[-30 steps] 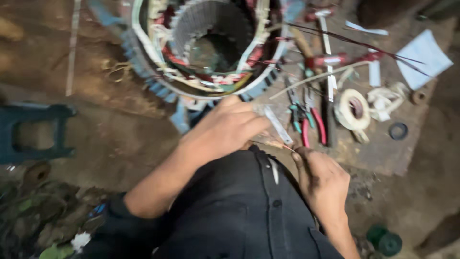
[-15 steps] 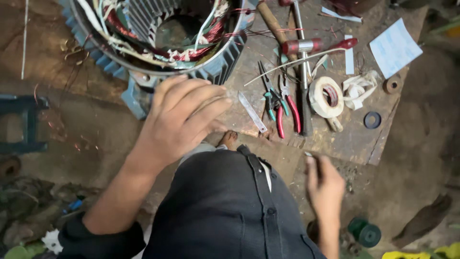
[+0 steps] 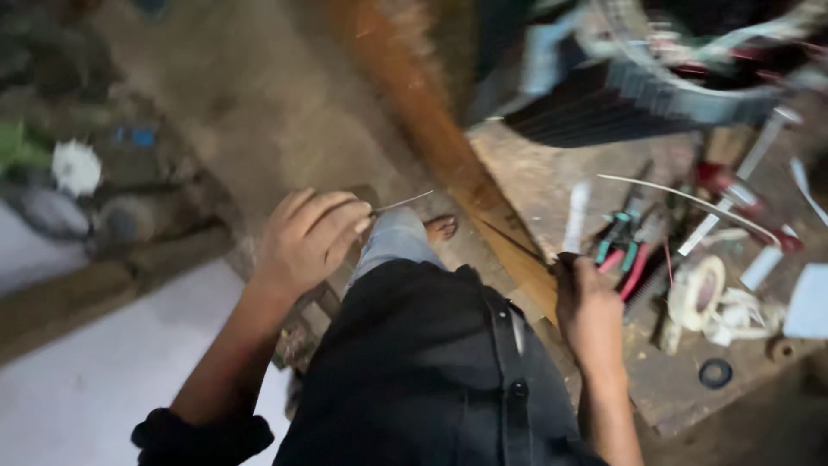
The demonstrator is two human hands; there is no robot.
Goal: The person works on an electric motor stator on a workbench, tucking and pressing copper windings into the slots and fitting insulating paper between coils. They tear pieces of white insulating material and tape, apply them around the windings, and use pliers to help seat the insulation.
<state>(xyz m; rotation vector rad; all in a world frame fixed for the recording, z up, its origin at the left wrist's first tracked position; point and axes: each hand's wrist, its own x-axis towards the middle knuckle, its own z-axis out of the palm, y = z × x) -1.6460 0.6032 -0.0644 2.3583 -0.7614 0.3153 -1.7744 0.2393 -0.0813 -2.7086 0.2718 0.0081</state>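
Thin wire point(image 3: 404, 203), pale and stiff, sticks out from the fingertips of the left hand point(image 3: 306, 239), which is curled tight and pinches its near end; the wire's free end points away toward the right hand. That left hand hovers above a knee in light trousers point(image 3: 392, 242), with a bare foot point(image 3: 442, 228) just beyond the wire's tip.

Across the dark-clothed lap, the right hand point(image 3: 591, 306) is closed around a thin dark sliver point(image 3: 513, 242) that slants up and away from its fingers; what the piece is cannot be told through the blur. This hand rests at the near edge of a low wooden counter point(image 3: 535, 177). Just beyond its fingers lie pliers with red and teal grips point(image 3: 628, 252), and a flat white strip point(image 3: 576, 216) lies beside them. Further to the right of the hand sit a roll of whitish tape point(image 3: 697, 293), a small black ring point(image 3: 715, 373) and a long pale rod point(image 3: 690, 200) that arches over the tools. Well beyond both hands, at the top edge, a large motor stator with wound coils point(image 3: 681, 78) shows, badly smeared. To the left of the left hand, scrap lies on the dirt floor point(image 3: 250, 103).
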